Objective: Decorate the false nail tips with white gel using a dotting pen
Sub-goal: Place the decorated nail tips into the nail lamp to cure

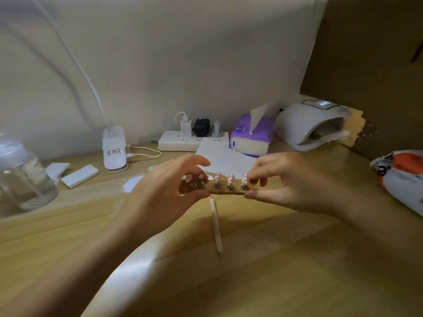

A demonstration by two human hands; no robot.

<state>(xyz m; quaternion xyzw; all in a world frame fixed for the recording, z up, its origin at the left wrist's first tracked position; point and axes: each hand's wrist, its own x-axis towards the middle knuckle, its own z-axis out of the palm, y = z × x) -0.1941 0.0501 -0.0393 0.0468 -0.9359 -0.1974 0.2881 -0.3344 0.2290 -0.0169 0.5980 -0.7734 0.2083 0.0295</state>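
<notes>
Fingers of the left hand (169,186) curl round the left end of a wooden holder (225,189), thumb under and fingertips over, while the right hand (286,181) pinches its right end between thumb and bent fingers. Both forearms reach in from below and hold the holder level above the wooden table (297,259); pink false nail tips (230,178) stand upright along the holder's top. Directly below the holder a white dotting pen (216,227) lies on the table, and behind the holder sits a white paper sheet (223,157)
</notes>
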